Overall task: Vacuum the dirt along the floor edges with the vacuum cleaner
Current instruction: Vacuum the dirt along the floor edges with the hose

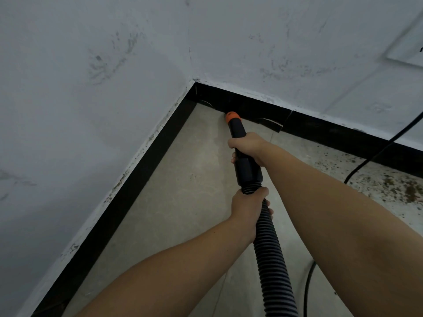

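Note:
A black vacuum wand [246,163] with an orange tip [232,117] points down at the floor edge, its tip touching the black skirting [320,129] near the room's corner. My right hand [249,147] grips the wand's upper body. My left hand [248,209] is closed around the ribbed black hose [272,266] just below the wand's collar. The hose runs down to the bottom of the view. Brown dirt [402,191] is scattered over the grey floor at the right, along the skirting.
Two scuffed white walls [91,110] meet in a corner at upper centre, each with black skirting along its base. A black power cable [375,154] hangs down the right wall and loops across the floor behind my right arm. The floor near the corner looks bare.

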`<act>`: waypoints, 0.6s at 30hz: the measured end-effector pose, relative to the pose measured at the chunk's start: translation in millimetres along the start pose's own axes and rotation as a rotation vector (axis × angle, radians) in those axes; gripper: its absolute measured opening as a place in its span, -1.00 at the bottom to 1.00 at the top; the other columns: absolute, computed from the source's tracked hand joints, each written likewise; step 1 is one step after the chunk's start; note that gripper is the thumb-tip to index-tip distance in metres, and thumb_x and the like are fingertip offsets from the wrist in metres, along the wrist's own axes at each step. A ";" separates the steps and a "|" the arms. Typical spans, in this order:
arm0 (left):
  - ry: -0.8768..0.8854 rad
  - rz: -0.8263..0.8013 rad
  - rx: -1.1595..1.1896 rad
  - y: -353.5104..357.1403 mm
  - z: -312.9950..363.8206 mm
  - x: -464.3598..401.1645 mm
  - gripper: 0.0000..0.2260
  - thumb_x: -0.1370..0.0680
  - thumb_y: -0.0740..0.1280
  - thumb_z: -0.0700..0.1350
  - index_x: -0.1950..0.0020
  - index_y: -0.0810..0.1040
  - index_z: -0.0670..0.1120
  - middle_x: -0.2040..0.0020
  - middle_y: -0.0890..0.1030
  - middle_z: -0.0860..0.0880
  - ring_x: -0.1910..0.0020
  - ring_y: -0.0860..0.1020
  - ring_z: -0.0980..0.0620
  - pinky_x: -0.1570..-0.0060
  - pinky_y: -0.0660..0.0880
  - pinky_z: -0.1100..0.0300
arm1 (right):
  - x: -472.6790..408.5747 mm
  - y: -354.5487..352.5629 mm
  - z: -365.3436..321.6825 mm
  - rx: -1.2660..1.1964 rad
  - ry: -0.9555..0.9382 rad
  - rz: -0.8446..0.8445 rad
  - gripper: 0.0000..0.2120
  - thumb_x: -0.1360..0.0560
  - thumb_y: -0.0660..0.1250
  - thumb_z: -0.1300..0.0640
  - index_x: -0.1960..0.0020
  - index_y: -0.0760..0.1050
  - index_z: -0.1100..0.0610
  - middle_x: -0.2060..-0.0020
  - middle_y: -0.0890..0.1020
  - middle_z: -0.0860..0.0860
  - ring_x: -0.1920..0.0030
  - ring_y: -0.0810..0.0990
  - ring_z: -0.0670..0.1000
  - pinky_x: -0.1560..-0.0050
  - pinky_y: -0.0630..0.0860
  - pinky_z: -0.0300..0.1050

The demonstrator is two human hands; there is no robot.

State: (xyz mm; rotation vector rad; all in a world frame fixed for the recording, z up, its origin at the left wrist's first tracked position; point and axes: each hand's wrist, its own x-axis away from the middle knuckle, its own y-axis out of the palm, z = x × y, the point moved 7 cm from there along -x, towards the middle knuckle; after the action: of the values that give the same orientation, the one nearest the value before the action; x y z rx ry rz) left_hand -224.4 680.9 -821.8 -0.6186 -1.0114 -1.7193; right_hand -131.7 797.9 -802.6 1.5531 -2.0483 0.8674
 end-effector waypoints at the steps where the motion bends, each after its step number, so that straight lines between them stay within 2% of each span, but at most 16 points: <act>1: -0.003 -0.002 0.000 0.0 -0.6 0.6 -0.88 -0.51 0.35 -0.26 -0.01 0.46 -0.20 0.36 0.49 -0.10 0.57 0.45 0.04 0.45 0.46 0.22 | 0.3 0.0 0.5 0.003 0.003 0.001 -0.71 -0.48 0.31 0.25 -0.15 0.32 0.23 0.38 0.56 0.11 0.51 0.58 0.01 0.42 0.55 -0.15; 7: -0.064 -0.039 -0.045 9.7 -20.4 11.5 -0.89 -0.52 0.36 -0.25 0.04 0.45 -0.18 0.35 0.50 -0.11 0.50 0.47 -0.02 0.38 0.47 0.15 | 19.7 -19.2 19.1 -0.026 0.031 0.055 -0.69 -0.48 0.31 0.27 -0.17 0.31 0.26 0.38 0.55 0.13 0.55 0.58 0.01 0.53 0.52 -0.21; 14: -0.148 -0.066 -0.162 20.7 -81.6 57.2 -0.91 -0.51 0.33 -0.27 0.04 0.44 -0.17 0.38 0.49 -0.10 0.49 0.45 -0.03 0.39 0.47 0.16 | 79.2 -41.0 75.7 -0.083 0.072 0.080 -0.87 -0.47 0.31 0.26 0.03 0.38 0.20 0.39 0.54 0.13 0.53 0.57 0.02 0.48 0.53 -0.18; 18: -0.210 -0.127 -0.302 24.6 -107.2 80.3 -0.93 -0.51 0.33 -0.27 0.06 0.45 -0.17 0.35 0.50 -0.12 0.48 0.47 -0.03 0.38 0.49 0.15 | 110.8 -60.8 114.3 -0.194 0.094 0.164 -0.88 -0.48 0.31 0.26 0.05 0.38 0.21 0.40 0.53 0.14 0.53 0.56 0.04 0.47 0.53 -0.16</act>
State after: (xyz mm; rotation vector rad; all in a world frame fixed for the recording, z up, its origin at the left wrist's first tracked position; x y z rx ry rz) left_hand -224.7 545.7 -805.9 -0.9627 -0.9580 -1.9695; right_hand -100.8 630.4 -797.1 1.2337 -2.1433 0.7586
